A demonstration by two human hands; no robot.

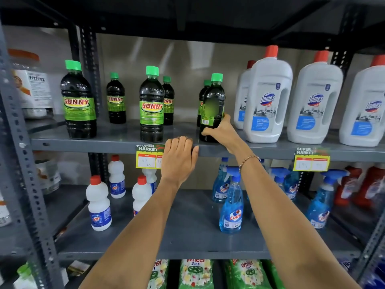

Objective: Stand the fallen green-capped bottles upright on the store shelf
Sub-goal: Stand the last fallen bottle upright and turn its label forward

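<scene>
Both my forearms reach up from the bottom of the head view toward the grey metal shelf (116,142). My left hand (179,161) lies flat at about 12 o'clock from the frame's centre, fingers together and curled over the shelf's front lip, thumb out to the right, gripping nothing but the edge; it half covers a yellow price tag (148,157). My right hand (224,132), with a bead bracelet (249,160) on the wrist, sits at 1 o'clock and wraps the lower body of the rightmost green-capped bottle (213,105), thumb across the front near the base, fingertips behind the right side.

That bottle stands upright on the shelf near its front edge, long axis vertical, green cap pointing straight up, its barcode side turned toward me. Just behind it at 11 o'clock a smaller-looking bottle (201,105) also stands cap up, mostly hidden. To the left, four more green-capped bottles stand upright: two at the front (78,101) (151,105) with "SUNNY" labels facing me, two further back (115,99) (168,101).

At 3 o'clock from the held bottle stand white Domex jugs (268,97) with red caps. On the shelf below are white bottles (99,205) at 8 o'clock and blue spray bottles (232,207) at 4 o'clock.
</scene>
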